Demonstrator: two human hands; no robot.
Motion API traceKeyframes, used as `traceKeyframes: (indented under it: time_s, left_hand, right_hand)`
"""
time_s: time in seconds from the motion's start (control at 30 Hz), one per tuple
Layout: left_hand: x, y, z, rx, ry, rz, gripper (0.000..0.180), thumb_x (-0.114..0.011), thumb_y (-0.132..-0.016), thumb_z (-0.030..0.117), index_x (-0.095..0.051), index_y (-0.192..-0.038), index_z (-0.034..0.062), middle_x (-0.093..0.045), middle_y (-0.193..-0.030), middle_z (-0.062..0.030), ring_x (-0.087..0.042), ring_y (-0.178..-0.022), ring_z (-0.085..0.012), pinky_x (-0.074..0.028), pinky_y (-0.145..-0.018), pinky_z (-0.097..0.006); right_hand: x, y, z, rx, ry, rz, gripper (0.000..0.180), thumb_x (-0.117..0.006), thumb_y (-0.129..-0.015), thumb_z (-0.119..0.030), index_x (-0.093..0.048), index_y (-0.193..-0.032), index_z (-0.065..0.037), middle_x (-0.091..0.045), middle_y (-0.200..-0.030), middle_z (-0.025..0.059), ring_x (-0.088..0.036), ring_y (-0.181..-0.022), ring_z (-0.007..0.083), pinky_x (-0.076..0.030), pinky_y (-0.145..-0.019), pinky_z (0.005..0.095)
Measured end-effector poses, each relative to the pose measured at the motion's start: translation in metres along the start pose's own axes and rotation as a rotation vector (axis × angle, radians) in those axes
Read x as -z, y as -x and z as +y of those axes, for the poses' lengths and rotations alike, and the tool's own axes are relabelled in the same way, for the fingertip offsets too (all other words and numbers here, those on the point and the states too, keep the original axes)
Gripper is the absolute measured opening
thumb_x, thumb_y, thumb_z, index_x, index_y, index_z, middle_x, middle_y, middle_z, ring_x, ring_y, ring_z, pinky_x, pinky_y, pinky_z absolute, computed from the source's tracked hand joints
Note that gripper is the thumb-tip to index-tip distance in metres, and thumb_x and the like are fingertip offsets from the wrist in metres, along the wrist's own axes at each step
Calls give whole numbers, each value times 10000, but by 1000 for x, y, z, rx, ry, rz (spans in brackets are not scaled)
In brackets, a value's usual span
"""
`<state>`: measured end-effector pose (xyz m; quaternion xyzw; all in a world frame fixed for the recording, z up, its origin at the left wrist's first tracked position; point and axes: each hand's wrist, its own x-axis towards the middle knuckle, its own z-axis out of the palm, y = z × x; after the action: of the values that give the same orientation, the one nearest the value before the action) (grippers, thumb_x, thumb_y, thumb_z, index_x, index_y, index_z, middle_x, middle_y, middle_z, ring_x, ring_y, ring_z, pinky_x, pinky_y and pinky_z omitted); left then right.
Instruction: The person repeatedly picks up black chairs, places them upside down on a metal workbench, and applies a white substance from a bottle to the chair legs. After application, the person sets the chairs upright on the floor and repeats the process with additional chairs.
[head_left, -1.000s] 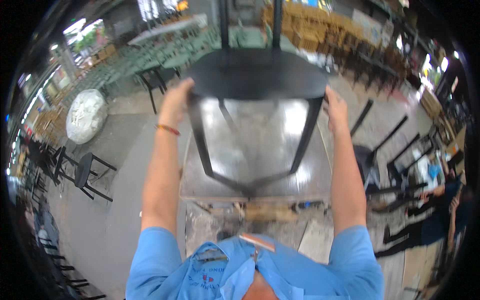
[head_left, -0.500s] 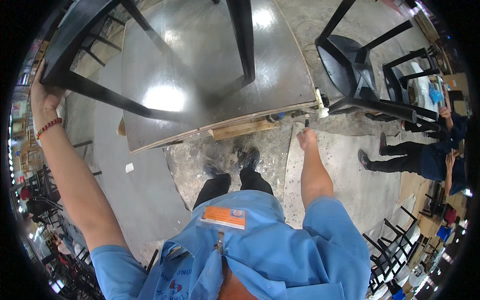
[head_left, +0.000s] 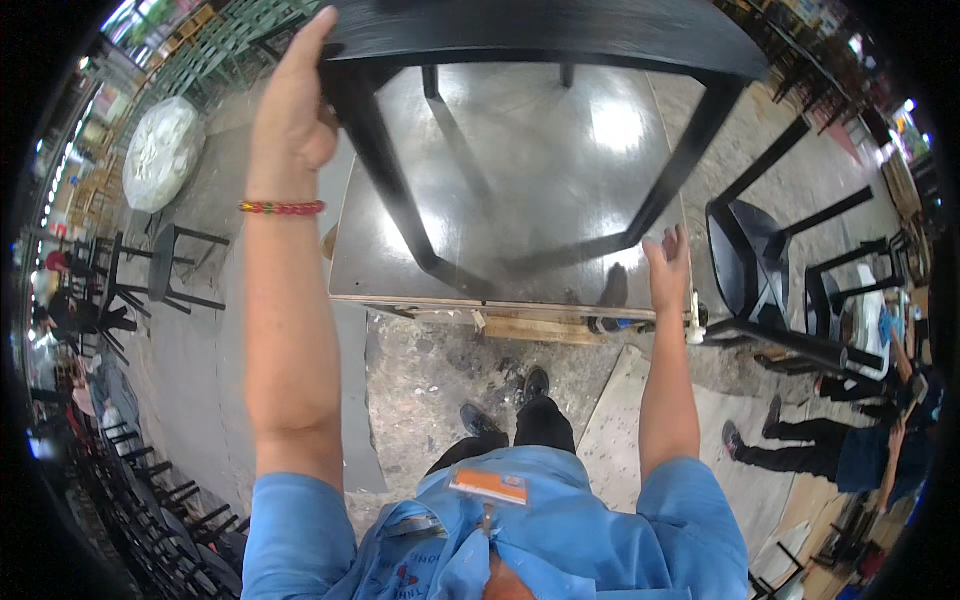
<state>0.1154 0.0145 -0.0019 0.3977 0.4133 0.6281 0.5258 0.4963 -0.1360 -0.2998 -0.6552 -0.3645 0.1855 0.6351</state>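
A black stool (head_left: 540,40) is held raised above a square grey table (head_left: 520,200), its seat at the top of the view and its legs slanting down over the tabletop. The seat's edge is gripped by the left hand (head_left: 295,95). The right hand (head_left: 668,268) is held open — fingers spread, just beside one leg, grasping nothing. A second black stool (head_left: 750,260) stands just right of the table.
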Motion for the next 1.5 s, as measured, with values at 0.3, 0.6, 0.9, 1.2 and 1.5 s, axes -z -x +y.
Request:
traceKeyframes:
  time_s: [0.3, 0.6, 0.9, 1.2, 1.5]
  left_hand:
    - [-9, -56, -8, -113, 79, -6, 188, -621, -880, 178, -651, -958, 9, -670, -926, -93, -645, -865, -242, -519, -811, -392]
    - [-59, -145, -31, -221, 68, 194, 166, -612, -885, 220, -642, -928, 62, -654, -873, -66, -622, -826, -244, -491, -804, -390]
    - [-93, -149, -42, -221, 39, 238, 137, -631, -879, 217, -616, -822, 94, -626, -755, -36, -619, -715, -219, -502, -717, -379]
    - [-95, -151, -43, -211, 32, 236, 137, -642, -876, 228, -632, -826, 101, -649, -772, -40, -623, -721, -216, -501, -721, -368]
    - [-96, -150, -44, -216, 32, 205, 132, -643, -878, 227, -639, -826, 106, -652, -771, -37, -622, -743, -211, -492, -749, -360]
  right_hand:
    - [-92, -137, 27, -168, 8, -108, 197, -746, -749, -125, -629, -841, 4, -618, -774, 32, -567, -706, 139, -457, -672, 302]
    - [-161, -262, 84, -45, 65, -292, 177, -700, -721, -142, -611, -802, -13, -616, -707, 30, -580, -650, 126, -477, -631, 303]
    - [-176, -312, 95, -1, 107, -305, 174, -686, -707, -138, -594, -791, -17, -600, -687, 28, -573, -646, 131, -477, -632, 309]
    - [-182, -321, 95, 26, 44, -338, 173, -682, -709, -132, -586, -782, -8, -584, -688, 24, -552, -643, 116, -468, -623, 296]
    - [-186, -328, 98, 23, 61, -350, 195, -680, -698, -142, -594, -802, -1, -592, -689, 31, -560, -648, 122, -473, -635, 302]
